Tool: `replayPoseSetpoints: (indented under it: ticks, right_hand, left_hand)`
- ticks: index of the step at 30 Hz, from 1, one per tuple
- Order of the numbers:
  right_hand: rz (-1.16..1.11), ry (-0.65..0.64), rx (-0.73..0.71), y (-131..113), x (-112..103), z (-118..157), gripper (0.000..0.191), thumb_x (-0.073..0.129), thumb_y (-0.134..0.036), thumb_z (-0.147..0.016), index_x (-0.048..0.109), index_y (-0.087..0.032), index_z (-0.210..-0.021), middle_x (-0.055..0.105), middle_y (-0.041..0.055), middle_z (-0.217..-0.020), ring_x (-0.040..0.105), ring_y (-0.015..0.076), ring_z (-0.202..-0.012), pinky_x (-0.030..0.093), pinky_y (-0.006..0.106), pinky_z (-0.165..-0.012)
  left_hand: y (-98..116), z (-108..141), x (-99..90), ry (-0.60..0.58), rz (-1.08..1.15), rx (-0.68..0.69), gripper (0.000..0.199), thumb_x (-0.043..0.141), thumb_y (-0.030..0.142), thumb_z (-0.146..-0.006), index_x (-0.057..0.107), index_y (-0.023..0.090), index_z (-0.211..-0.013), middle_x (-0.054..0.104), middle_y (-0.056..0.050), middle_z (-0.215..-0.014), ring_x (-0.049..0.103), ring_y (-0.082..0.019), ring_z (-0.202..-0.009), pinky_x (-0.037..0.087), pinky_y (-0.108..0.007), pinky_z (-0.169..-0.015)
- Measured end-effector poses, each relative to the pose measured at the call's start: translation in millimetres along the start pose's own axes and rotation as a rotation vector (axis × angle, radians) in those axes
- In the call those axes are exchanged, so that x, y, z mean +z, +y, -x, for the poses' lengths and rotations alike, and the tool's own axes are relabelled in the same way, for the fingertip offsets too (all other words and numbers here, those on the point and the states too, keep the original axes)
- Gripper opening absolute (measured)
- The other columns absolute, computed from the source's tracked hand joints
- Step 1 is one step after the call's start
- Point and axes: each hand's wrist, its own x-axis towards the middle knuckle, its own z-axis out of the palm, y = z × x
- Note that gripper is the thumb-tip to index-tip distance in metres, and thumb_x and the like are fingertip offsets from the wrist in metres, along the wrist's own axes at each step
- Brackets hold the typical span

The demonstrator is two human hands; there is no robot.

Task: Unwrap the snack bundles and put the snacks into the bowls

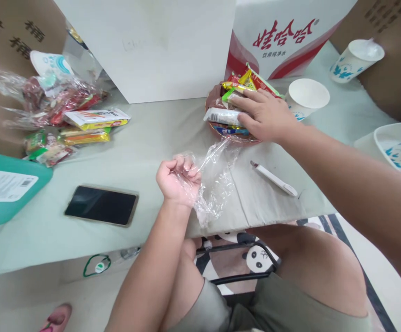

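Observation:
My left hand [179, 180] is closed on a clear plastic bag [217, 189], which hangs crumpled to its right over the table's front part. My right hand [264, 113] lies spread, palm down, over a round reddish-brown basket [210, 99] full of wrapped snacks. Its fingers rest on the packets, among them a white packet with a barcode [223, 116] and a yellow-and-red packet [256, 80]. What is under the palm is hidden. A white utility knife [273, 178] lies on the cloth below my right forearm.
A black phone [102, 205] lies left of my left hand. At the left are bagged snacks [58, 99], small packets [83, 135] and a green jug [10, 184]. A white box [166, 50] stands behind. Paper cups [309, 94] and a white bin [390, 143] are at the right.

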Motion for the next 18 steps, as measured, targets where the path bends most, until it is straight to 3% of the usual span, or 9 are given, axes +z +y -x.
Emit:
replayPoseSetpoints:
  ticks: [3, 5, 7, 9, 11, 12, 15, 16, 18]
  right_hand:
    - [0.022, 0.076, -0.019, -14.0, -20.1, 12.6, 0.043, 0.061, -0.043, -0.094, 0.061, -0.037, -0.137, 0.06, 0.0059, -0.151, 0.043, 0.0412, -0.149, 0.03, 0.074, -0.118]
    - [0.01, 0.195, -0.031, -37.6, -34.8, 38.4, 0.042, 0.058, -0.037, -0.096, 0.059, -0.036, -0.138, 0.059, 0.0077, -0.152, 0.044, 0.0385, -0.149, 0.03, 0.07, -0.121]
    - [-0.05, 0.272, -0.097, -65.2, -39.0, 73.9, 0.048, 0.057, -0.03, -0.094, 0.055, -0.032, -0.142, 0.06, 0.0108, -0.149, 0.051, 0.0345, -0.144, 0.039, 0.064, -0.119]
    - [-0.134, 0.309, -0.174, -88.3, -28.3, 109.3, 0.058, 0.063, -0.03, -0.089, 0.05, -0.028, -0.145, 0.057, 0.0131, -0.152, 0.052, 0.0351, -0.145, 0.042, 0.063, -0.118]
    - [-0.208, 0.281, -0.139, -102.8, -8.0, 134.9, 0.069, 0.069, -0.035, -0.086, 0.042, -0.029, -0.15, 0.046, 0.0141, -0.162, 0.041, 0.0371, -0.153, 0.04, 0.065, -0.12]
    - [-0.222, 0.275, -0.126, -106.7, 2.2, 142.6, 0.071, 0.071, -0.037, -0.085, 0.042, -0.029, -0.149, 0.05, 0.015, -0.159, 0.041, 0.0376, -0.153, 0.04, 0.065, -0.119]
    - [-0.222, 0.328, -0.126, -108.4, 19.0, 149.2, 0.031, 0.067, -0.027, -0.09, 0.061, -0.03, -0.121, 0.076, 0.0059, -0.11, 0.065, 0.0318, -0.13, 0.043, 0.059, -0.116]
    - [-0.249, 0.358, -0.119, -106.8, 18.9, 148.6, 0.017, 0.065, -0.023, -0.092, 0.065, -0.029, -0.107, 0.075, 0.0022, -0.093, 0.071, 0.0282, -0.117, 0.046, 0.055, -0.112]
    - [-0.361, 0.415, -0.047, -102.5, 13.0, 147.7, 0.008, 0.061, -0.022, -0.094, 0.064, -0.027, -0.088, 0.072, 0.0009, -0.083, 0.073, 0.0233, -0.099, 0.052, 0.047, -0.101]
  left_hand:
    - [-0.3, 1.1, 2.3, -0.037, -0.023, -0.015, 0.023, 0.041, 0.02, -0.072, 0.023, 0.02, -0.059, 0.035, 0.003, -0.054, 0.039, -0.007, -0.037, 0.03, -0.018, -0.037]
    - [1.4, 2.6, 3.1, -0.094, -0.051, -0.054, 0.022, 0.041, 0.02, -0.072, 0.024, 0.019, -0.058, 0.037, 0.003, -0.053, 0.04, -0.007, -0.035, 0.03, -0.017, -0.036]
    - [3.4, 4.7, 2.0, -0.191, -0.091, -0.13, 0.021, 0.042, 0.02, -0.072, 0.029, 0.018, -0.057, 0.043, 0.002, -0.054, 0.042, -0.007, -0.034, 0.03, -0.017, -0.034]
    - [3.6, 6.7, -1.7, -0.313, -0.15, -0.239, 0.019, 0.047, 0.023, -0.071, 0.036, 0.017, -0.057, 0.05, 0.001, -0.055, 0.044, -0.007, -0.032, 0.031, -0.016, -0.033]
    - [0.9, 7.9, -7.4, -0.447, -0.231, -0.366, 0.019, 0.053, 0.026, -0.07, 0.04, 0.018, -0.058, 0.054, 0.0, -0.054, 0.041, -0.008, -0.029, 0.029, -0.017, -0.031]
    - [-1.3, 8.2, -10.5, -0.515, -0.273, -0.423, 0.021, 0.056, 0.028, -0.069, 0.041, 0.018, -0.057, 0.054, -0.001, -0.052, 0.038, -0.008, -0.026, 0.028, -0.018, -0.029]
    - [-6.9, 7.6, -16.7, -0.644, -0.384, -0.506, 0.021, 0.057, 0.031, -0.068, 0.044, 0.019, -0.057, 0.056, -0.004, -0.047, 0.032, -0.01, -0.021, 0.024, -0.021, -0.026]
    - [-7.2, 6.8, -17.0, -0.647, -0.413, -0.497, 0.019, 0.056, 0.031, -0.068, 0.046, 0.019, -0.057, 0.058, -0.005, -0.047, 0.032, -0.01, -0.02, 0.023, -0.021, -0.025]
    - [-4.3, 3.9, -15.3, -0.614, -0.456, -0.443, 0.019, 0.056, 0.03, -0.068, 0.045, 0.019, -0.056, 0.06, -0.006, -0.047, 0.032, -0.009, -0.021, 0.02, -0.02, -0.025]
